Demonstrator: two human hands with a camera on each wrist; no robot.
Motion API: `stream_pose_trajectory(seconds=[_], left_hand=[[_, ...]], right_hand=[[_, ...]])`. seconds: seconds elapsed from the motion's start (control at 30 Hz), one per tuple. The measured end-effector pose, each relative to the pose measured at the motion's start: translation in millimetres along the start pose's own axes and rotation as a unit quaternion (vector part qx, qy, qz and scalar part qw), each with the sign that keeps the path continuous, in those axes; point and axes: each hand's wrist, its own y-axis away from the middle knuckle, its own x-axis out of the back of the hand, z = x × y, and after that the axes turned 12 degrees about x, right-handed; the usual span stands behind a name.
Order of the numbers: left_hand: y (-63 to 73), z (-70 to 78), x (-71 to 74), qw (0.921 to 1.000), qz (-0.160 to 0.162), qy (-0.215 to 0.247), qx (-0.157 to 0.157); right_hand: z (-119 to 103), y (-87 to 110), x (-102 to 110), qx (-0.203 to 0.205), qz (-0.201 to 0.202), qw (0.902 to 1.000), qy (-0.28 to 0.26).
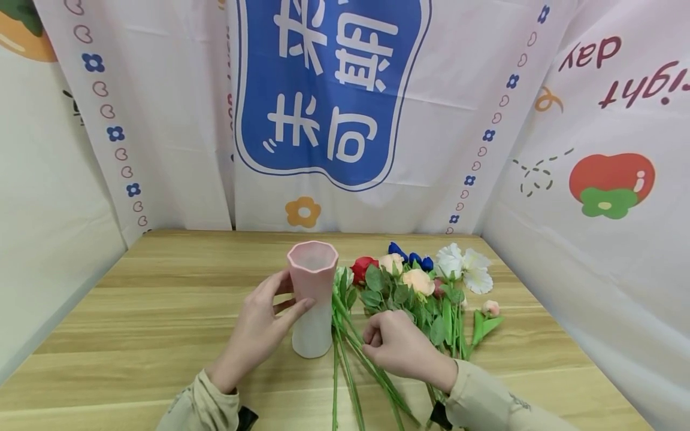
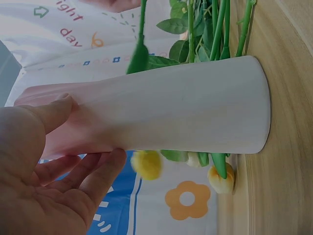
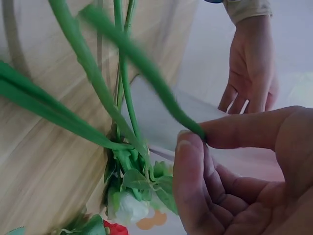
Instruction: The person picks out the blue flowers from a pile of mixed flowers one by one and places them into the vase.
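Just right of the upright vase [image 1: 312, 332], the right hand [image 1: 401, 347] has a green stem [image 3: 148, 72] pinched between thumb and fingertips, while the left hand [image 1: 269, 317] curls round the vase's upper half, its mouth facing up, leftward of that pinch

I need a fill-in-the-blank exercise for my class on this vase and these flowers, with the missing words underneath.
1. The left hand grips a vase whose rim is ____.
2. The stem that the right hand pinches is ____.
3. In the head view, the red flower lies to the ____ of the vase.
4. White characters on the backdrop stand against ____.

Missing words: pink; green; right; blue.
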Motion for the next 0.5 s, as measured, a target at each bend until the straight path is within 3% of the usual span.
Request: stream_pose_trajectory(seconds=[0.33, 0.5], left_hand=[[-0.3, 0.0, -0.3, 1.0, 0.001, 0.004, 0.003], [0.3, 1.0, -0.2, 1.0, 0.002, 0.004, 0.002]], right_hand=[[-2, -8.8, -13, -0.001, -0.061, 0.997, 0.048], [-2, -11.2, -16, 0.004, -0.073, 0.9941, 0.08]])
